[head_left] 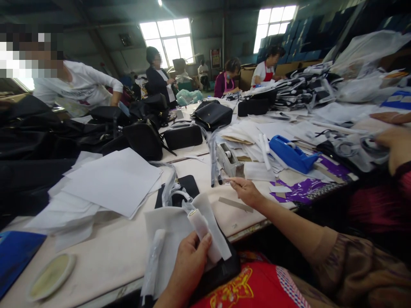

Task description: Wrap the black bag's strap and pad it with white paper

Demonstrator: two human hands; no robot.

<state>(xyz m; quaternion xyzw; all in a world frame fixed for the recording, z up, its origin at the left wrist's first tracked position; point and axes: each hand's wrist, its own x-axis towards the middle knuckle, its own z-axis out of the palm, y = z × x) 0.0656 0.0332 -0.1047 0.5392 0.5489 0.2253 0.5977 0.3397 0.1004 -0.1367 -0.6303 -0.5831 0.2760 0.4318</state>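
My left hand point(189, 261) is closed around a bag strap wrapped in white foam sheet point(203, 226), with a bit of gold-coloured metal at its upper end. Below and behind it lies a black bag point(224, 267), partly covered by a loose white foam sheet point(167, 222). Another wrapped strap point(156, 252) hangs to the left of that hand. My right hand point(247, 192) is pinched at the front of a grey tape dispenser point(229, 160); whatever sits between the fingertips is too small to make out. A flat grey strip point(236, 204) lies just below the right hand.
White sheets point(112, 179) are stacked at left, near a round yellowish dish point(51, 276). A blue tape dispenser point(290, 154) stands at right beside purple plastic point(302, 188). Black bags point(144, 139) crowd the table's far side. A co-worker's arm point(398, 141) reaches in at right.
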